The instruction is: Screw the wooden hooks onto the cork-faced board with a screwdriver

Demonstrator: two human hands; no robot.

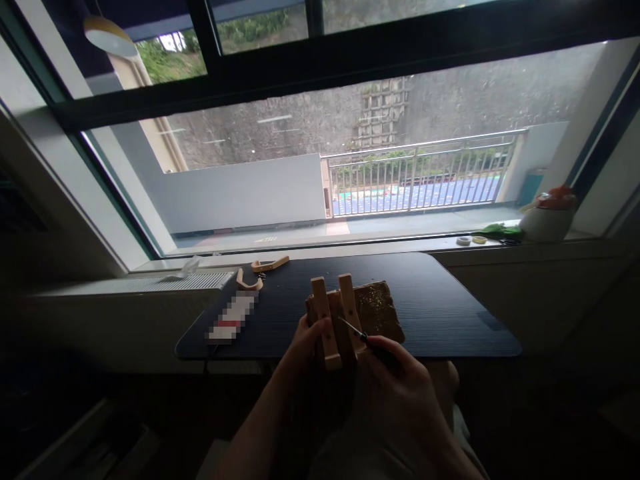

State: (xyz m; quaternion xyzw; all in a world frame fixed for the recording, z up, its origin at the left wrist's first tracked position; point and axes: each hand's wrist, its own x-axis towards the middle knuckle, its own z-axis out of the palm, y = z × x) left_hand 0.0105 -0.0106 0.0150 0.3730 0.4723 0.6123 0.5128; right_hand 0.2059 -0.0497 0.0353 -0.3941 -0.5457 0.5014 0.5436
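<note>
My left hand is wrapped round the left wooden bracket, its thumb lying across the light wood. A second wooden bracket stands beside it, roughly parallel. Both lie against a brown, rough-edged board at the table's near edge. In my right hand is a screwdriver with a dark handle and thin metal shaft. Its tip points left, between the two brackets; whether it touches anything I cannot tell. Small dark holes show in the brackets.
Two more curved wooden pieces lie on the dark table at the back left, with small metal bits beside them. Nearer is a blurred white packet. A white pot and tape rolls stand on the windowsill.
</note>
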